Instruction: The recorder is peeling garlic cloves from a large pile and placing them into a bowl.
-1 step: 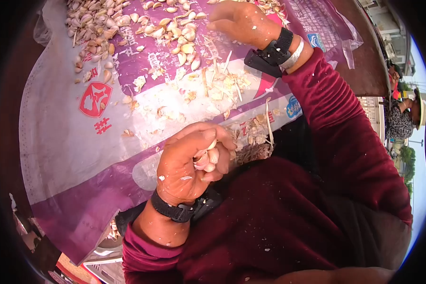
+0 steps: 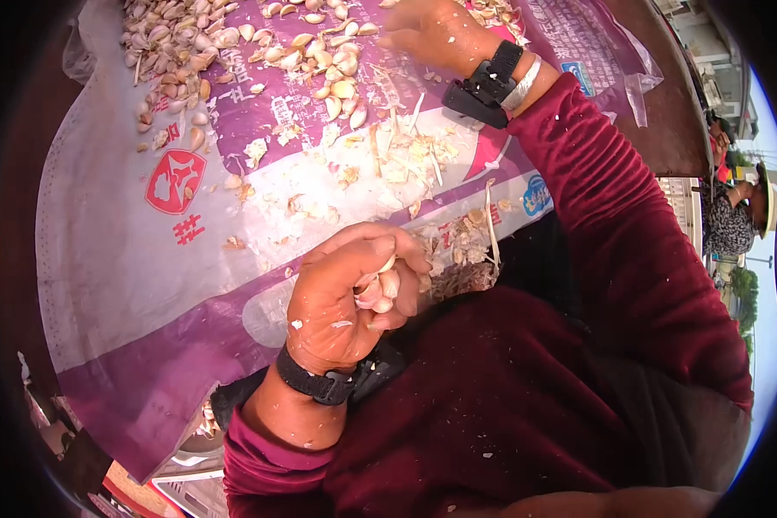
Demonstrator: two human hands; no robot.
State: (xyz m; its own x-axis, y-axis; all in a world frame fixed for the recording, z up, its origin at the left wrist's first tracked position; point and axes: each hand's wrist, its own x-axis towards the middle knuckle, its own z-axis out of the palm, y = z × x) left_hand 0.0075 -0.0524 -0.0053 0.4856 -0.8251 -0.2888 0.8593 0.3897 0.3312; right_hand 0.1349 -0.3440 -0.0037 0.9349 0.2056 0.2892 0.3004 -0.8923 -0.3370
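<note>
Several cloves (image 2: 378,292) sat in the left hand (image 2: 332,298), its fingers and thumb curled around them, just above the near edge of a purple and white sheet (image 2: 104,276). The right hand (image 2: 445,39) was at the far side of the sheet, near the upper border of the view, fingers bent; whether they gripped anything, I could not tell. To its left, loose cloves (image 2: 341,69) were scattered, and beyond them a larger heap (image 2: 164,47) lay at the upper left. Between the hands were dry peels (image 2: 406,160) and stalk bits. Each wrist wore a black strap (image 2: 306,377); the right also had a pale band (image 2: 524,84).
</note>
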